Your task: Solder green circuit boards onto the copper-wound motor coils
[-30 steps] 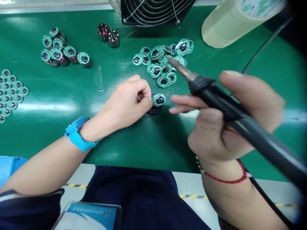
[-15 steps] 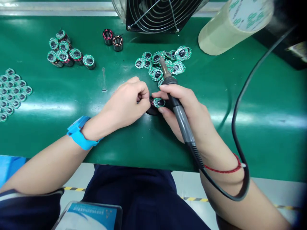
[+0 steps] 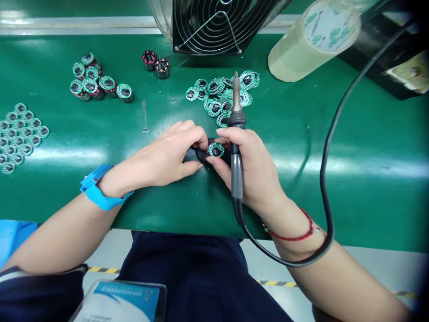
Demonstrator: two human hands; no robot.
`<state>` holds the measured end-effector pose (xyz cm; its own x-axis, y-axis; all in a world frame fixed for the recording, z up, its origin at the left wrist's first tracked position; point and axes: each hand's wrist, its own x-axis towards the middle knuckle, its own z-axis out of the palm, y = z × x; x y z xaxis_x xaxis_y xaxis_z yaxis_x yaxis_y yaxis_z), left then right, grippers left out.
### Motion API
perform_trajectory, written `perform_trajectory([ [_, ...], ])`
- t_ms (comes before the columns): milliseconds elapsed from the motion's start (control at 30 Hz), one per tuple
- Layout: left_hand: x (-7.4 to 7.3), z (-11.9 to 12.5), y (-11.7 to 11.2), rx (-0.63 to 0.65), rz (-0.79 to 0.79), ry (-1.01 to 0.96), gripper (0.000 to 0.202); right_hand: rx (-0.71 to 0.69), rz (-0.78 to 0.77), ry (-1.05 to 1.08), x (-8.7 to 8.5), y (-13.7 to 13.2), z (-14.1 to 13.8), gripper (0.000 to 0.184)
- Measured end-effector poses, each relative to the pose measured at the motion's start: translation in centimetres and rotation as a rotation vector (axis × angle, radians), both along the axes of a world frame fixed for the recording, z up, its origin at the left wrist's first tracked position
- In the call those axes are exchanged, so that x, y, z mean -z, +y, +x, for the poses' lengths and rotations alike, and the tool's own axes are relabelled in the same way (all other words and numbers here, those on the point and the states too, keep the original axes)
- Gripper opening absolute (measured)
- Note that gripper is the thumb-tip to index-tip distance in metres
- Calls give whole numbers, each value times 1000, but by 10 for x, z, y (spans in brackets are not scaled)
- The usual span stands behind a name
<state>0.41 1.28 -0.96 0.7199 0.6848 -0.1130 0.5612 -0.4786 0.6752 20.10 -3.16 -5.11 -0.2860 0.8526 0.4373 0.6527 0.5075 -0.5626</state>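
My left hand [image 3: 167,154] is curled round a small black coil part [image 3: 197,154] lying on the green table [image 3: 100,147], fingers pinched at its end. A round green circuit board [image 3: 215,150] sits on that part's other end, pinched by the thumb and fingertips of my right hand [image 3: 250,167]. The same hand carries a soldering iron [image 3: 236,147] tucked along its back, tip pointing away from me over the board pile. Its black cable [image 3: 326,179] loops right and up.
A loose pile of round green boards [image 3: 223,94] lies just beyond my hands. Capped coil parts [image 3: 97,85] cluster at the back left, two bare coils [image 3: 156,62] nearby, and rows of boards [image 3: 20,134] at the left edge. A fan [image 3: 217,22] and a tape roll [image 3: 311,40] stand behind.
My right hand came down from mid-air to the part and took hold of the green board. The iron swung from slanting across the view to pointing straight away.
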Motion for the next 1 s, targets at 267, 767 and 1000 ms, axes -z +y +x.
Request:
perform_trajectory([
  [267,-1,5,0,-16,30,-47,8,-20,-56,14,-2,0,4,48],
  [767,6,22,-2,-305,-67,-245,11,-107,79,20,-16,-5,6,51],
  [1000,4,21,-3,-345,-73,-215,12,-19,-3,24,-17,-7,7,44],
])
